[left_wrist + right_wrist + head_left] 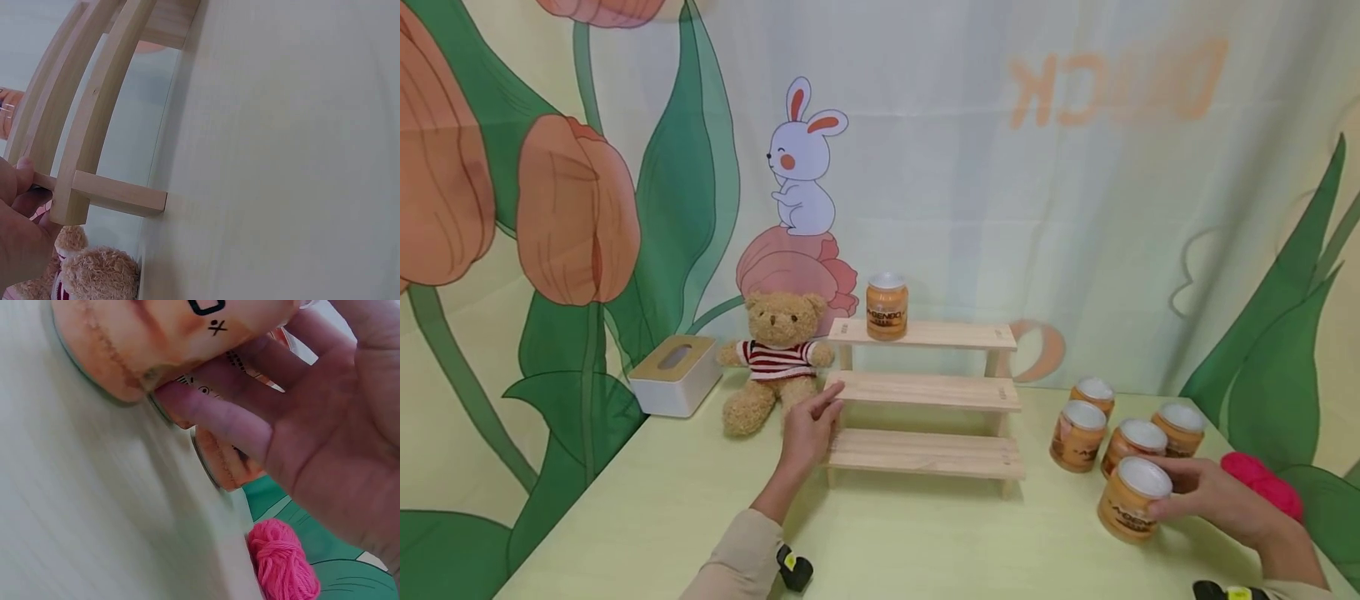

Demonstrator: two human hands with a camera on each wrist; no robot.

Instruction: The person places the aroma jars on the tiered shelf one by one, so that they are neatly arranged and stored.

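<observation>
Shelf (925, 454): one jar (887, 308) up, five off

I counted six jars. One stood on the shelf's top tier, toward its left end. The other five were right of the shelf: front jar (1123, 508) in my right hand (1213, 496), thumb and fingers pinching its side, and four jars (1078, 442) clustered just behind. Couldn't tell if the front jar's base was off the table (940, 533).

Left hand (805, 432) was at the shelf's left end, touching the middle tier. Couldn't tell whether its fingers pinched the wood or only pressed it.

My read: early going. One jar looked done, one was in hand but not yet shelved, four were left, assuming all belonged up there.
</observation>
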